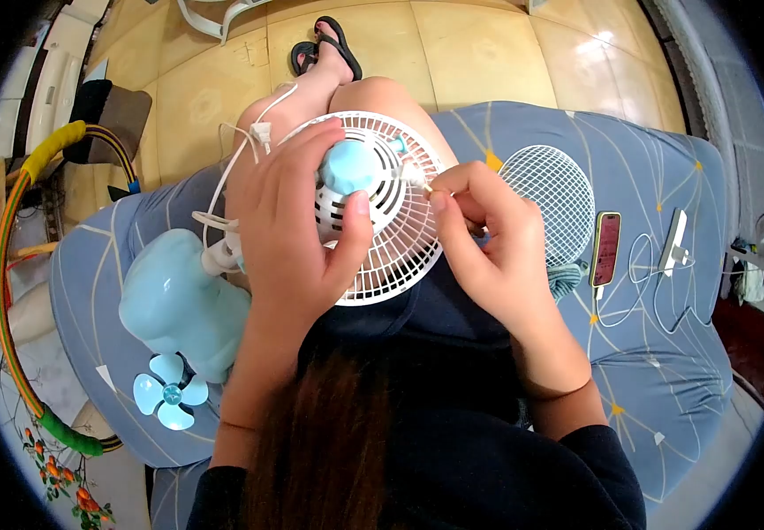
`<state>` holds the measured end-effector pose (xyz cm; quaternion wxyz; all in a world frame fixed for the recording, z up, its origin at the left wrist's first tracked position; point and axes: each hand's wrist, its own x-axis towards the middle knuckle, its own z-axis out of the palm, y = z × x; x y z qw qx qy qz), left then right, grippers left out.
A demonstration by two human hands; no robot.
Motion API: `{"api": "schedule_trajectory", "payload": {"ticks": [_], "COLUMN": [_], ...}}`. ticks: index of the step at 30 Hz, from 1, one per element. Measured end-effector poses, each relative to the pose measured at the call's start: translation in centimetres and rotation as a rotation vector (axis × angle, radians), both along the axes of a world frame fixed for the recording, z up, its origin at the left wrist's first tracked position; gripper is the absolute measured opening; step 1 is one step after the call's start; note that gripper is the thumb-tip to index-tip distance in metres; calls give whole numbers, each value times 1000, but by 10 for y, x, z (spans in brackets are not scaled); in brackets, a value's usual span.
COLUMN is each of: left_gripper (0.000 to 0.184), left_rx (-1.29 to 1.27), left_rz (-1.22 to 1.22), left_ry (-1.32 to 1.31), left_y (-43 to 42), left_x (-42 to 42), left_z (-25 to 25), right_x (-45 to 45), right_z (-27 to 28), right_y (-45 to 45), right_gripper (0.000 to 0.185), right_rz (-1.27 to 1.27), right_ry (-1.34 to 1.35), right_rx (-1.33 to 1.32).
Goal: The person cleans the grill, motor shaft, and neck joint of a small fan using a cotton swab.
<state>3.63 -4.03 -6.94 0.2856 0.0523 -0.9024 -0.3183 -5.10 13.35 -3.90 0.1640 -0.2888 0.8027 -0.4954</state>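
A small white fan body with a round rear grille [400,265] lies on my lap, and a light blue knob [349,168] sits at its middle. My left hand [294,212] is wrapped over the fan housing, with thumb and fingers around the knob. At the grille's right side my right hand [488,221] pinches a small thin light-coloured item [426,187], too small to name. The light blue fan base [174,291] rests to the left, joined to the fan by a white neck. A white cable with a plug [261,132] loops above my left hand.
A light blue fan blade [171,393] lies at the lower left of the blue sofa cover [665,397]. To the right are a white front grille [548,203], a folded cloth [564,280], a phone [605,252] and a white power strip [674,240]. A striped hoop [4,283] stands at left.
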Motion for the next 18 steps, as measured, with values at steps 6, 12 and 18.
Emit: {"api": "schedule_trajectory", "payload": {"ticks": [6, 12, 18], "left_gripper": [43, 44, 43], "left_rx": [-24, -22, -20], "left_rz": [-9, -5, -7], "left_ry": [10, 6, -2], "left_y": [0, 0, 1], "left_x": [0, 1, 1], "left_z": [0, 1, 2], "right_x": [1, 8, -5], "right_z": [-9, -9, -6], "right_y": [-6, -4, -5], "right_gripper": [7, 10, 5], "right_rz": [-15, 35, -29], "right_ry": [94, 225, 157], "right_rx": [22, 82, 27]}}
